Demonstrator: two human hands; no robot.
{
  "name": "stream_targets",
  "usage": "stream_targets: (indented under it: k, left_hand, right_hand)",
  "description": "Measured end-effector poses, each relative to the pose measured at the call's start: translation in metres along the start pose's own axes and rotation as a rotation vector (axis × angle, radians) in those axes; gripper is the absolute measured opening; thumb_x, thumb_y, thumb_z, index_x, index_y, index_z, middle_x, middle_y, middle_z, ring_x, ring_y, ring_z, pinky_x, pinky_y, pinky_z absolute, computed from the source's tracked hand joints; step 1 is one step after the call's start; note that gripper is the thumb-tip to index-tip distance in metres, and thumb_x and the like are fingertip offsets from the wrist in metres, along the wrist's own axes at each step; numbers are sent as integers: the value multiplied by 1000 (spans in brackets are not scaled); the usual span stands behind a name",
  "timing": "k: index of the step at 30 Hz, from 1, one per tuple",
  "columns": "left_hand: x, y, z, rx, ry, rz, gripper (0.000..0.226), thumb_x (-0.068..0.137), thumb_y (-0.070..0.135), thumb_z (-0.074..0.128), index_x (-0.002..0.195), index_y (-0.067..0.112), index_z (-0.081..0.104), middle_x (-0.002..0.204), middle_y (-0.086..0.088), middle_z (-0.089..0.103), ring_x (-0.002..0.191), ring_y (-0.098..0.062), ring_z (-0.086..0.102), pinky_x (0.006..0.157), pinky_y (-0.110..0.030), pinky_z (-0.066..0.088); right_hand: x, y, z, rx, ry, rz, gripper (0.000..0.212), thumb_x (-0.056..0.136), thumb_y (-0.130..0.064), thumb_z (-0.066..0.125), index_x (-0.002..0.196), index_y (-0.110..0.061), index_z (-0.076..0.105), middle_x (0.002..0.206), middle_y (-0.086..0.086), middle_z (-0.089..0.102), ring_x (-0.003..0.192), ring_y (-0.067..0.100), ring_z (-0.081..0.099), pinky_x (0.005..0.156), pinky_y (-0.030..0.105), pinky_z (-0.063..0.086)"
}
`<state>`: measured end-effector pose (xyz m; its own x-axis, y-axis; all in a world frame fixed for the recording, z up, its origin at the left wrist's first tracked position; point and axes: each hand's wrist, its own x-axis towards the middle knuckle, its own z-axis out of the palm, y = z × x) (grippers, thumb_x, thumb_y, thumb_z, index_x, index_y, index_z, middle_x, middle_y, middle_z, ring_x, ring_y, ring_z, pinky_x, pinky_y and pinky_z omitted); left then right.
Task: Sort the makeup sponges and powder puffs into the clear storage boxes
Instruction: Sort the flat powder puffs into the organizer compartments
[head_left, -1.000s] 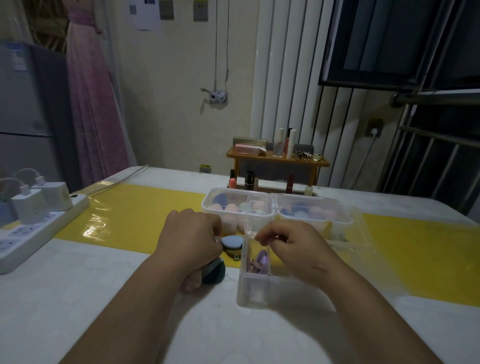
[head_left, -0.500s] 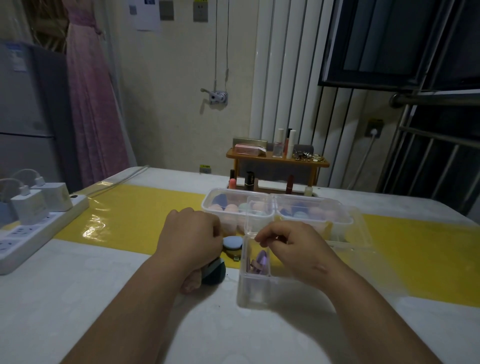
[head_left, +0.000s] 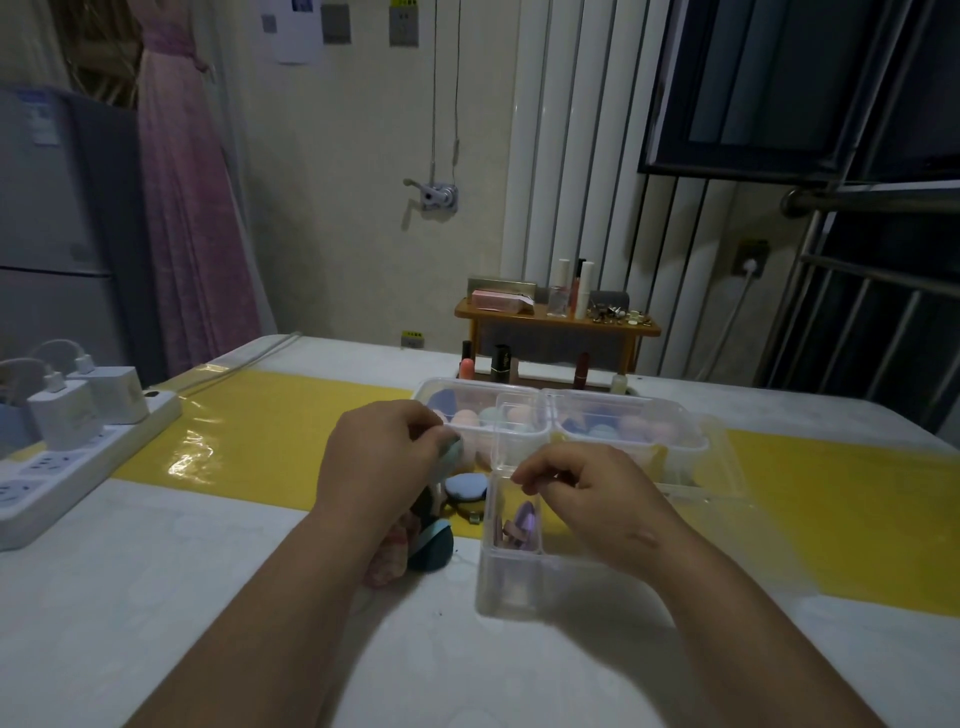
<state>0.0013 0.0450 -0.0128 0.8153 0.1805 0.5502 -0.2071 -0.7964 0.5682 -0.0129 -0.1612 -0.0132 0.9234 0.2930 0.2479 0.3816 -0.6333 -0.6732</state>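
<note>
Here, teal sponge (head_left: 454, 450) between left fingers (head_left: 418, 434).

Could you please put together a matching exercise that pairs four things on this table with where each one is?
Things
1. light teal sponge
2. round blue powder puff
3. purple sponges
4. white chargers

Places
A. inside the near clear box
B. plugged into the power strip
C. pinched by the left hand
D. lying between the left hand and the near clear box

Pairs: 1-C, 2-D, 3-A, 4-B.
</note>
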Motion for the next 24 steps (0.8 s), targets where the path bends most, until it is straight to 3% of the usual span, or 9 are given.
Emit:
stream_targets:
  k: [3,6,10,14,17,20,24]
  left_hand:
    - [0,0,1,-118,13,-23,14,87,32,70,91,22,78,84,8,72,78,-8,60,62,-16,39]
    - [-1,1,2,-221,29,-45,10,87,28,71,90,21,77,79,12,68,75,-2,61,60,-15,45]
    - [0,-1,6,-458,-8,-143,6,88,20,71,89,20,77,77,7,72,74,-13,69,64,-39,61]
    - [-1,1,9,-573,-80,-191,11,89,13,69,85,21,75,71,0,72,65,-18,68,62,-35,61]
    - [-4,3,10,-597,-143,-174,17,90,10,68,82,25,72,68,-4,71,56,-15,65,60,-34,58]
    - [-4,4,11,-602,-178,-180,12,91,10,67,87,21,73,70,-4,72,58,-20,66,58,-33,58]
    - [-4,4,11,-645,-214,-192,10,91,10,66,91,17,73,75,-5,73,63,-25,69,62,-35,61]
  right_hand:
    - [0,-1,0,2,-1,-3,31,97,-13,54,93,-41,68,95,-19,66,93,0,62,85,24,53]
    - [-2,-2,-1,-6,7,-12,28,97,-15,56,100,-41,66,96,-23,63,87,-3,60,78,20,50]
    - [-4,-4,-2,-19,17,-38,32,96,-16,56,109,-45,56,103,-27,53,83,-3,55,68,14,42]
    - [-6,-7,-3,-13,-18,-49,44,96,-15,55,113,-56,47,111,-33,48,93,3,55,74,18,48]
    - [-5,-8,-3,-5,-26,-65,46,96,-12,56,109,-56,51,114,-28,55,94,-3,55,74,15,46]
    - [-5,-6,-3,0,2,-72,40,96,-13,57,107,-52,56,111,-28,58,94,-11,52,70,11,43]
    - [-4,-3,-3,17,34,-76,35,96,-15,57,109,-48,61,110,-27,58,93,-9,51,70,11,43]
